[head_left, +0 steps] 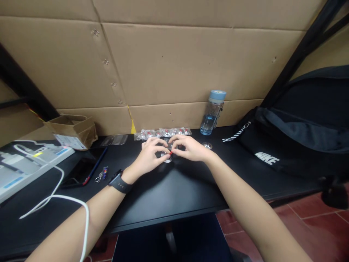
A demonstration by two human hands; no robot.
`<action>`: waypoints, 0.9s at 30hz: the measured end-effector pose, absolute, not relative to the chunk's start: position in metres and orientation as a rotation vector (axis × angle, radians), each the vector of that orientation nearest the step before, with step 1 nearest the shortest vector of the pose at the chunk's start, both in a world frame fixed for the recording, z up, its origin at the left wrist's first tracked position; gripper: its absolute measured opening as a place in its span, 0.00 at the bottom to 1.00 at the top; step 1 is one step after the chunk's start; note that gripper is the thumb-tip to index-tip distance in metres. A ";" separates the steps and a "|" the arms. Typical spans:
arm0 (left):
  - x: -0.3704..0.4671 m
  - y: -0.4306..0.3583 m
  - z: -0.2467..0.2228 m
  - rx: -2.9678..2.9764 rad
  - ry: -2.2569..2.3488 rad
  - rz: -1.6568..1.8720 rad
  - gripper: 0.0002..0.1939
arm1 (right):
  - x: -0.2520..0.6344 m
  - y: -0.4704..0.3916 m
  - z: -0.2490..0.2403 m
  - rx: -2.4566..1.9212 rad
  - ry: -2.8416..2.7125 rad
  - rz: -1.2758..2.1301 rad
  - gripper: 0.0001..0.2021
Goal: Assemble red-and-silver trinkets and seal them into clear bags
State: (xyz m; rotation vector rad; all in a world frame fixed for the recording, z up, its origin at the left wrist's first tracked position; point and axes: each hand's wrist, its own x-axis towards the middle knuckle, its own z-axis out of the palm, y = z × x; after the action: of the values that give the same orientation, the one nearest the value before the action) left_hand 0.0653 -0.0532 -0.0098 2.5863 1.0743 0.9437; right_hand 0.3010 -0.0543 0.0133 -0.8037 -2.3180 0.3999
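Observation:
My left hand (151, 154), a dark watch (120, 182) on its wrist, meets my right hand (188, 148) over the middle of the black table. Thumb and forefinger of each hand come together around a small red piece (171, 153), too small for me to name exactly. Just under the fingertips shows a round, shiny metal disc (167, 158), partly covered by them. Behind the hands lies a row of clear plastic packets (163, 133) with silver and red parts inside. To the right of my right hand rests another round metal piece (207, 145).
A water bottle (212, 114) stands against the cardboard wall (174, 65). The right side holds a black backpack (297, 145). At left are an open cardboard box (73, 131), a power strip (29, 167), a phone (84, 167), a keychain (102, 174) and a white cable (84, 218) crossing my left forearm.

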 end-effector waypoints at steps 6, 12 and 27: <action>0.065 -0.053 -0.009 2.598 1.177 0.976 0.07 | 0.354 -0.020 -0.004 -1.337 -2.142 0.162 0.14; 0.064 -0.053 -0.006 2.617 1.287 1.034 0.07 | 0.368 -0.007 -0.022 -1.532 -2.174 0.177 0.08; 0.065 -0.055 -0.003 2.560 1.363 1.126 0.08 | 0.307 -0.046 0.009 -0.974 -1.902 0.560 0.12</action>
State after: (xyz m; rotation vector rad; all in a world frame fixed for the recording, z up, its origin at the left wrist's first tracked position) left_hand 0.0649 -0.0552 -0.0034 2.5602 1.3634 1.1264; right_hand 0.3071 -0.0456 0.0088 -0.9738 -1.9021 0.5601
